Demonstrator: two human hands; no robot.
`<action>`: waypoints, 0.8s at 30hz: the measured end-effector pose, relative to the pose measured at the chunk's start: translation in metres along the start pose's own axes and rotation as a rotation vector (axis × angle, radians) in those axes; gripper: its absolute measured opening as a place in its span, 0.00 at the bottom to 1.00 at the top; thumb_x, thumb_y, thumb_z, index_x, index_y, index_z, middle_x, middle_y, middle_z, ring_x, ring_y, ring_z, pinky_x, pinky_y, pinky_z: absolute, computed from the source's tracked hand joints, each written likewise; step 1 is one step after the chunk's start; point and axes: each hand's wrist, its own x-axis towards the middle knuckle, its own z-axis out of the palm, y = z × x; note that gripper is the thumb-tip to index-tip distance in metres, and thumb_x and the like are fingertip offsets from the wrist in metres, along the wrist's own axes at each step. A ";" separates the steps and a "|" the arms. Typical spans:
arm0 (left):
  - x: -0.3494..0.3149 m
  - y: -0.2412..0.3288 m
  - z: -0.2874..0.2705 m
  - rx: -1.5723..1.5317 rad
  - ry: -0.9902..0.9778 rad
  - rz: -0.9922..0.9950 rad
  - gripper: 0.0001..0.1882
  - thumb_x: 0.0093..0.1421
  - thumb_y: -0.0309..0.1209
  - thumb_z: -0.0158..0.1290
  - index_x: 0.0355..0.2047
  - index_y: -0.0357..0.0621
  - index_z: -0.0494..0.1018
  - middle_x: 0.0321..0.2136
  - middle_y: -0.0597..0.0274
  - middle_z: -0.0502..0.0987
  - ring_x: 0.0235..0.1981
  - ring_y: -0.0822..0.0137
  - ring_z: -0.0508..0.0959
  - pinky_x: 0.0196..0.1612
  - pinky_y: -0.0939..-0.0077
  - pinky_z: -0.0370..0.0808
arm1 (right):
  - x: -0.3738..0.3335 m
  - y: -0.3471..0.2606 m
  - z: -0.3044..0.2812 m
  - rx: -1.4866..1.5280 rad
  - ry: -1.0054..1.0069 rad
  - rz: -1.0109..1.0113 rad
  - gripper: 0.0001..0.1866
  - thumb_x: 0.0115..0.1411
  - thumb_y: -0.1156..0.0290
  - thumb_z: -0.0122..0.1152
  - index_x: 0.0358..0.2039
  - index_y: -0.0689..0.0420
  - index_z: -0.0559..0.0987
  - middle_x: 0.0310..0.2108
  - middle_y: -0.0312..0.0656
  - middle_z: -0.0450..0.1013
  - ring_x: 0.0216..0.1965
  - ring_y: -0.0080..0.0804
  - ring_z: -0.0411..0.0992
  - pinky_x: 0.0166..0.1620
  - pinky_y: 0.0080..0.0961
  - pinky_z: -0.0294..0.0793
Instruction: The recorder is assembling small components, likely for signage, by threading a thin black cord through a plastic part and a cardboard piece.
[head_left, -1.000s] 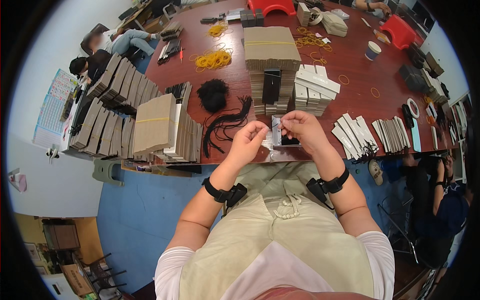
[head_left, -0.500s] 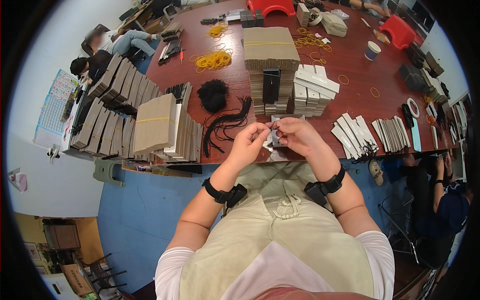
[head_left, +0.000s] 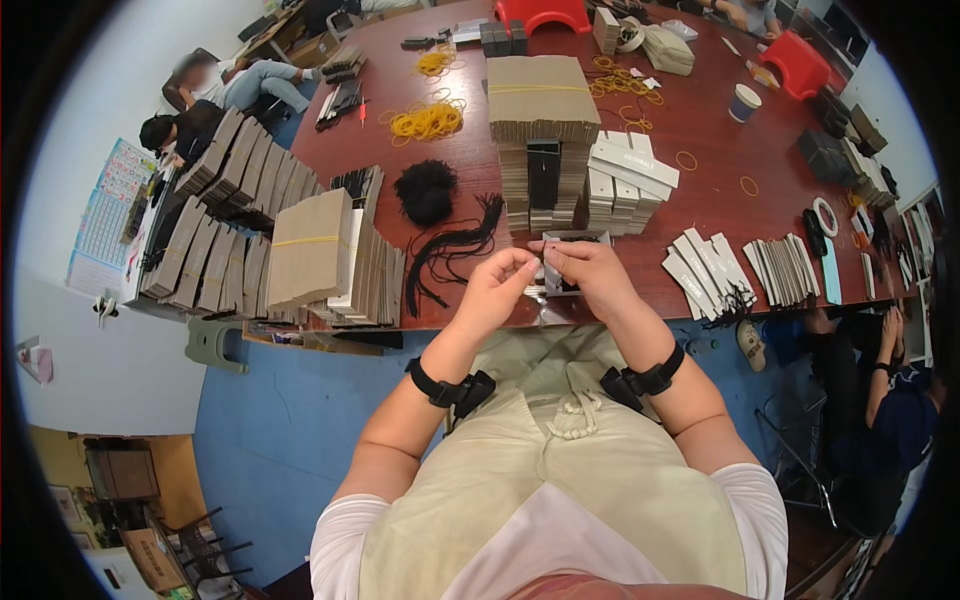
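Note:
Above the near table edge, the fingertips of my left hand (head_left: 505, 280) and my right hand (head_left: 588, 272) are pinched together and almost meet. A thin dark strand, which looks like a black cord, is between them; the fingers mostly hide it. Just behind and below my right hand stands a small open white box (head_left: 566, 288) with dark contents, partly covered by that hand. Loose black cords (head_left: 450, 250) lie left of my hands, with a round black bundle (head_left: 426, 192) beyond. To the right are fanned white tags (head_left: 708, 268) with black cord ends.
Tall stacks of grey-brown card (head_left: 543, 95) stand ahead, beside piled white tags (head_left: 630, 180). More banded card stacks (head_left: 312, 255) fill the left. Yellow rubber bands (head_left: 428, 121) lie farther back. A paper cup (head_left: 744, 102) stands back right. Other people sit around.
My right hand has turned and closed in, its fingers now more tucked and nearer the left fingertips. The left hand stays about where it was, pinched.

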 end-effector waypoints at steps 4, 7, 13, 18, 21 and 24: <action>-0.002 0.003 0.002 -0.034 -0.039 0.002 0.06 0.61 0.32 0.50 0.33 0.44 0.71 0.21 0.74 0.69 0.15 0.86 0.60 0.17 0.91 0.55 | 0.007 0.009 -0.007 0.105 -0.089 0.084 0.13 0.55 0.72 0.61 0.40 0.65 0.78 0.35 0.39 0.74 0.27 0.16 0.63 0.30 0.14 0.62; -0.005 0.010 0.002 -0.071 -0.066 -0.074 0.04 0.61 0.27 0.50 0.34 0.40 0.71 0.24 0.76 0.70 0.23 0.86 0.65 0.26 0.90 0.61 | 0.008 0.013 -0.005 0.209 -0.118 0.039 0.10 0.54 0.74 0.61 0.36 0.64 0.79 0.32 0.39 0.74 0.24 0.16 0.62 0.28 0.14 0.60; -0.006 0.021 -0.006 -0.086 -0.240 -0.325 0.05 0.60 0.29 0.52 0.33 0.40 0.71 0.22 0.74 0.70 0.23 0.84 0.67 0.26 0.88 0.65 | 0.008 0.036 -0.009 0.560 -0.358 -0.056 0.03 0.52 0.78 0.61 0.29 0.61 0.77 0.29 0.41 0.73 0.22 0.20 0.63 0.26 0.16 0.61; -0.003 0.021 -0.027 0.280 -0.339 -0.041 0.06 0.58 0.29 0.52 0.28 0.38 0.70 0.21 0.72 0.69 0.22 0.81 0.66 0.26 0.85 0.64 | 0.000 0.020 -0.014 0.526 -0.312 0.159 0.04 0.51 0.82 0.59 0.29 0.60 0.76 0.26 0.41 0.72 0.19 0.19 0.63 0.22 0.15 0.59; 0.000 0.040 -0.030 0.511 -0.345 0.123 0.06 0.55 0.26 0.53 0.26 0.36 0.69 0.20 0.65 0.68 0.22 0.75 0.67 0.27 0.79 0.65 | -0.005 0.014 -0.011 0.139 -0.210 0.181 0.06 0.50 0.83 0.60 0.29 0.60 0.76 0.22 0.38 0.72 0.17 0.17 0.62 0.18 0.13 0.55; 0.007 0.042 -0.016 0.692 -0.314 0.475 0.02 0.53 0.24 0.53 0.27 0.39 0.71 0.26 0.61 0.68 0.26 0.68 0.68 0.32 0.80 0.66 | -0.013 0.001 0.008 -0.074 -0.193 0.112 0.06 0.49 0.82 0.62 0.28 0.61 0.76 0.20 0.35 0.72 0.16 0.14 0.61 0.18 0.12 0.54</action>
